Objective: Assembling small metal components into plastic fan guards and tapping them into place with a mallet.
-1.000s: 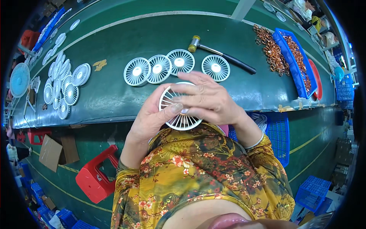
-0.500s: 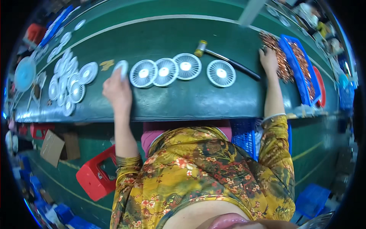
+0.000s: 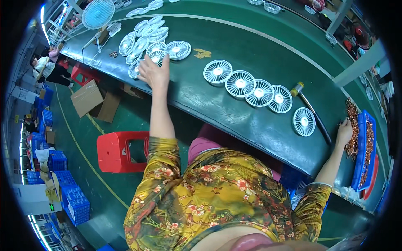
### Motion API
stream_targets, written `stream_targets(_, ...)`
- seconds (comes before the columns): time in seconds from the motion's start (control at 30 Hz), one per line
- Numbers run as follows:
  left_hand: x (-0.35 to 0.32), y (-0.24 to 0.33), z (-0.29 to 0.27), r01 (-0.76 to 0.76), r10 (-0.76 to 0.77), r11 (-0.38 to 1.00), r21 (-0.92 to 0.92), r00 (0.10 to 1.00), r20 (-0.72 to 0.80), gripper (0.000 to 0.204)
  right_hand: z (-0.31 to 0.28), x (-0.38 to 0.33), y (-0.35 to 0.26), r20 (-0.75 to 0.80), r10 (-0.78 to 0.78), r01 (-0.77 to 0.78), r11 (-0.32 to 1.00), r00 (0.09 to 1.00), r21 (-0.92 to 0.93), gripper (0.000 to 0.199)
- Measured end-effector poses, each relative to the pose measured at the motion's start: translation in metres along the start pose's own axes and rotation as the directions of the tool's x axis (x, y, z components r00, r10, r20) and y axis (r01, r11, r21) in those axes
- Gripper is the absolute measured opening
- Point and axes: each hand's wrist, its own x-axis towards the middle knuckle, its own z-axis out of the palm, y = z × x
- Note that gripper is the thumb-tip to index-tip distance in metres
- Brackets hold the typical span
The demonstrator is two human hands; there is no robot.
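White round slotted discs, like small fan grilles, lie in a loose pile [image 3: 142,43] at the far left of the green table. My left hand [image 3: 155,75] is at the pile's near edge, thumb and forefinger spread, with no disc held between them. Several more such discs form a slanting row [image 3: 240,83] across the middle, some overlapping; one disc [image 3: 304,121] lies apart at the right end. My right hand [image 3: 344,133] rests at the near-left edge of a heap of small copper-coloured pieces [image 3: 352,136]. Its fingers are curled together, and anything in them is too small to make out.
A hammer [image 3: 316,113] with a yellow head lies between the discs and my right hand. Beyond the copper heap stands a blue tray [image 3: 359,167] of similar pieces, a red dish [image 3: 372,184] beside it. Yellowish scraps [image 3: 202,53], a fan [image 3: 98,13] and a red stool [image 3: 112,152] also show.
My left hand has let go of a white disc at the row's left end and moved left to the pile. My right hand stays by the copper pieces. The view has swung left.
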Motion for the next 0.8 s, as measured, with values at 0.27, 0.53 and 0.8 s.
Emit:
stream_targets(0.27, 0.022, -0.014, 0.015, 0.007, -0.012, 0.998, 0.061, 0.997, 0.081, 0.092, -0.051, -0.025, -0.039, 0.271, -0.105, 0.080, 0.991, 0.957, 0.103, 0.031)
stream_targets(0.53, -0.011, -0.008, -0.008, -0.269, 0.265, 0.958, -0.099, 0.963, -0.054, 0.037, -0.127, -0.091, -0.157, -0.362, -0.202, 0.410, 0.565, 0.910, 0.716, 0.015)
stream_targets(0.8, -0.147, 0.143, -0.074, 0.323, 0.275, 0.298, -0.898, 0.872, 0.405, 0.022, -0.176, -0.137, -0.204, -0.537, -0.360, 0.647, 0.440, 0.763, 0.623, 0.021)
